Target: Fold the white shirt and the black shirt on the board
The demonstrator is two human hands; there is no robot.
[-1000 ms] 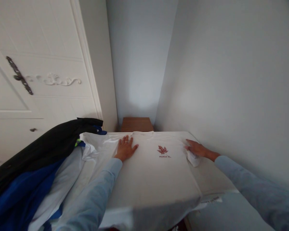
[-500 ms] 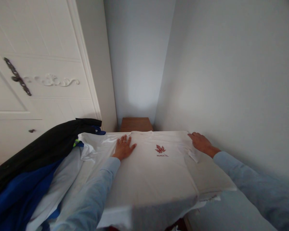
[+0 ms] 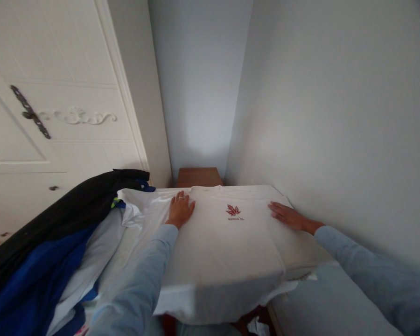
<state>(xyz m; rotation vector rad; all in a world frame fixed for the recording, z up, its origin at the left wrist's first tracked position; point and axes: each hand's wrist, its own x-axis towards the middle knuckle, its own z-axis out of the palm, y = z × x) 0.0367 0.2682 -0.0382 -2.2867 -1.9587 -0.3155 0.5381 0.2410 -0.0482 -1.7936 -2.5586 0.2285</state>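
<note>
A white T-shirt (image 3: 224, 252) with a red maple leaf print and lettering lies spread face up over a cloth-covered board (image 3: 311, 249). Its neckline points away from me and its lower part hangs over the near edge. My left hand (image 3: 180, 209) rests flat on the shirt's left shoulder area, fingers stretched out and a ring on one of them. Over on the right sleeve area, my right hand (image 3: 287, 216) lies palm down with fingers extended. Neither hand grips the fabric.
Piled at the left are a black garment (image 3: 66, 210), a blue garment (image 3: 38, 275) and a pale one (image 3: 91, 261). A white wardrobe (image 3: 84, 98) stands behind them. The grey wall (image 3: 336, 116) runs close along the right. A brown wooden piece of furniture (image 3: 199, 176) sits in the far corner.
My right hand has moved left and toward me from the board's far right corner, opening flat on the shirt. The right sleeve lies smoother. My left hand stays nearly in place.
</note>
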